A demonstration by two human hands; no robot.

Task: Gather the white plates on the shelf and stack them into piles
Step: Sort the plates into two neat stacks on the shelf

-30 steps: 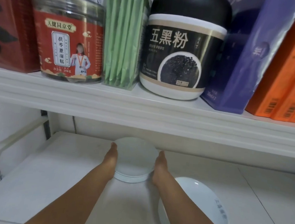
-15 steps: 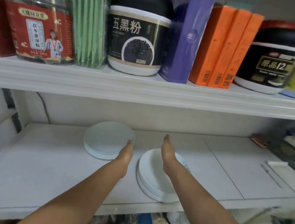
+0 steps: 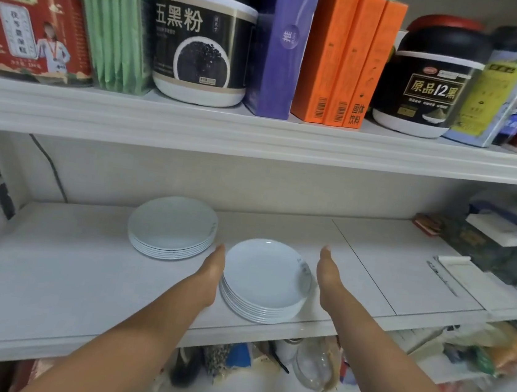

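Note:
Two piles of white plates stand on the white middle shelf (image 3: 49, 268). The far pile (image 3: 172, 226) sits toward the back. The near pile (image 3: 265, 279) stands close to the shelf's front edge. My left hand (image 3: 211, 271) lies with straight fingers along the near pile's left side. To that pile's right is my right hand (image 3: 328, 274), fingers straight, a small gap from the rim. Neither hand holds anything.
The upper shelf (image 3: 257, 134) carries jars, green packets, a purple box and orange boxes (image 3: 347, 57). Boxes and packets (image 3: 496, 242) crowd the right end of the middle shelf. Below it is a shelf of bags and bottles.
My hands left the far pile and moved right to either side of the near pile. The view pulled back and shifted right.

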